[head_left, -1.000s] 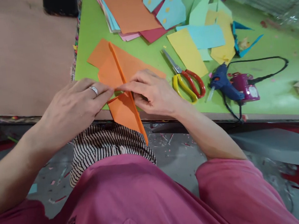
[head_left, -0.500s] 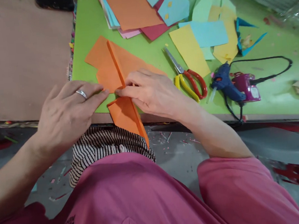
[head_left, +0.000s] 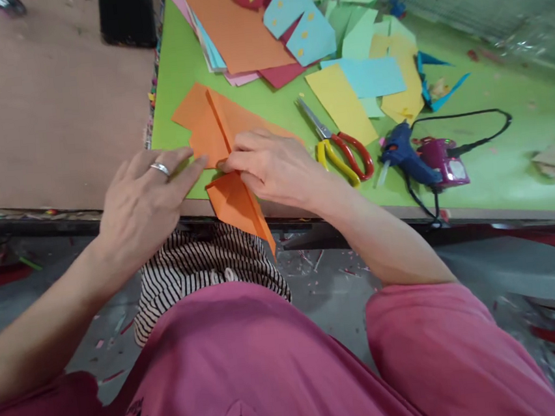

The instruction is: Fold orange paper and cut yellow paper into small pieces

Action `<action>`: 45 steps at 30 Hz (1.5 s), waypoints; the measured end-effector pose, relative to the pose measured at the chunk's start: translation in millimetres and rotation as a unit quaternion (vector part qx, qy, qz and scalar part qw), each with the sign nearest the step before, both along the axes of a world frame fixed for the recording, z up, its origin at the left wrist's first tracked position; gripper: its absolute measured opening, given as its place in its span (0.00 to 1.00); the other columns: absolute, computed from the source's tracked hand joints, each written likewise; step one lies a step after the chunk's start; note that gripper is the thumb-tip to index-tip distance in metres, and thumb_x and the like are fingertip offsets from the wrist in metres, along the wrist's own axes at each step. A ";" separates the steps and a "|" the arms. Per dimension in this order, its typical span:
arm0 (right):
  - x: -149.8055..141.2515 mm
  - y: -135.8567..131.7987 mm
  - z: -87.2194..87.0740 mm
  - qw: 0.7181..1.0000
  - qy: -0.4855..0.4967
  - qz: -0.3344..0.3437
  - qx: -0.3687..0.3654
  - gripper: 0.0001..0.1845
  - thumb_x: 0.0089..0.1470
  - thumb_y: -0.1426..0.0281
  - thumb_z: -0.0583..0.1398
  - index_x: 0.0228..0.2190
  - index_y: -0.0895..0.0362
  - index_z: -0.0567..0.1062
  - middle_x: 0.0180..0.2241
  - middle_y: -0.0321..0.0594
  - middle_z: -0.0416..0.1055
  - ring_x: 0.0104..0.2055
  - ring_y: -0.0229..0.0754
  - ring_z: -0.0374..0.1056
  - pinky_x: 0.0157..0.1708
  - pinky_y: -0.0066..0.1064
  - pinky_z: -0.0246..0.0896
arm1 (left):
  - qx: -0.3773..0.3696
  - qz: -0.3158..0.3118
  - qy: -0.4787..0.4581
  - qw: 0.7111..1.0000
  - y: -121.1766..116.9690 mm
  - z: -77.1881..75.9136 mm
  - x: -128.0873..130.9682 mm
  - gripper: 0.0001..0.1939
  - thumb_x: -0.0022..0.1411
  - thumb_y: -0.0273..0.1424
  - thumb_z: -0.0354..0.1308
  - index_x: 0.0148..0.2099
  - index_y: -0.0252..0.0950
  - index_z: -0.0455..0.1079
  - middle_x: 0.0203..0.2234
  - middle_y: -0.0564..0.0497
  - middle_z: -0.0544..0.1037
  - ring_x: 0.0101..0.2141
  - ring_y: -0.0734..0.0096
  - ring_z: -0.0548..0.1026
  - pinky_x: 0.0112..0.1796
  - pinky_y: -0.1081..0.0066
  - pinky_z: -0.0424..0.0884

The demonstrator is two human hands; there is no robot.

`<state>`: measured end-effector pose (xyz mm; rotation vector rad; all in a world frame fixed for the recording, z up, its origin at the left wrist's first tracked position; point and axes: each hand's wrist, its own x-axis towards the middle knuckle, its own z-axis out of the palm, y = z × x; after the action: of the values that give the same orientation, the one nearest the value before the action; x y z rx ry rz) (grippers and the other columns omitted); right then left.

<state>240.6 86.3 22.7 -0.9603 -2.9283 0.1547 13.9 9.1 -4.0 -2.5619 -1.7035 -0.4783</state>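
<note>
Phone (head_left: 126,16): at 11 o'clock from the orange paper, well apart from both hands.
Left hand (head_left: 132,202): at 8 o'clock, palm down and loosely open, its fingertips at the paper's left edge; it grips nothing. It wears a ring (head_left: 160,169).
Orange paper (head_left: 204,136): on the green table (head_left: 502,193) between the hands, creased, with a raised strip (head_left: 218,119) running from 11 towards 5 o'clock. Its lower end hangs past the table edge at 6 o'clock.
Paper stack (head_left: 241,31): at 12 o'clock, near the orange paper's far end.
Right hand (head_left: 274,169): towards 4 o'clock, thumb and fingers closed on the paper, pinching by the strip. The exact grip underneath is hidden.
Fingertips: the left ones have just drawn away from the right ones, leaving a small gap. The right hand alone now seems to hold the fold, while the left appears to steady the edge.
Scissors (head_left: 324,134): at 3 o'clock, untouched, tips towards 11.
Yellow sheet (head_left: 343,103): between 2 and 3 o'clock, just beside the scissors.
Blue sheet (head_left: 377,77): overlaps the yellow one.
Glue gun (head_left: 402,150): at 3 o'clock, beyond the scissors, against a purple object (head_left: 442,162).
</note>
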 end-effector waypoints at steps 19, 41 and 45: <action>54.0 -17.9 -32.3 0.986 0.159 -0.037 0.028 0.21 0.61 0.78 0.52 0.50 0.55 0.77 0.47 0.46 0.75 0.49 0.48 0.69 0.51 0.42 0.65 | 0.259 -0.174 0.041 0.949 -34.0 -15.2 32.0 0.15 0.66 0.25 0.62 0.54 0.37 0.76 0.45 0.47 0.84 0.45 0.61 0.77 0.46 0.63 0.74; 48.9 -37.8 -32.7 0.987 0.142 0.048 0.052 0.24 0.63 0.70 0.57 0.60 0.58 0.71 0.55 0.51 0.75 0.54 0.53 0.69 0.53 0.49 0.63 | 0.250 -0.150 -0.029 0.956 -13.1 -16.4 34.9 0.09 0.67 0.24 0.59 0.48 0.36 0.77 0.40 0.48 0.85 0.39 0.63 0.80 0.42 0.62 0.71; 43.5 -42.0 -28.5 0.991 0.087 0.071 0.070 0.29 0.62 0.64 0.58 0.62 0.62 0.68 0.56 0.55 0.74 0.57 0.56 0.64 0.55 0.50 0.58 | 0.228 -0.173 -0.028 0.958 -12.5 -17.4 28.7 0.10 0.68 0.26 0.58 0.50 0.36 0.77 0.41 0.48 0.85 0.39 0.63 0.81 0.47 0.61 0.73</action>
<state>284.0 44.2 -5.7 -0.6818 -2.8030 0.0359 42.6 -3.4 -21.4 -2.5028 -0.9917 -0.8503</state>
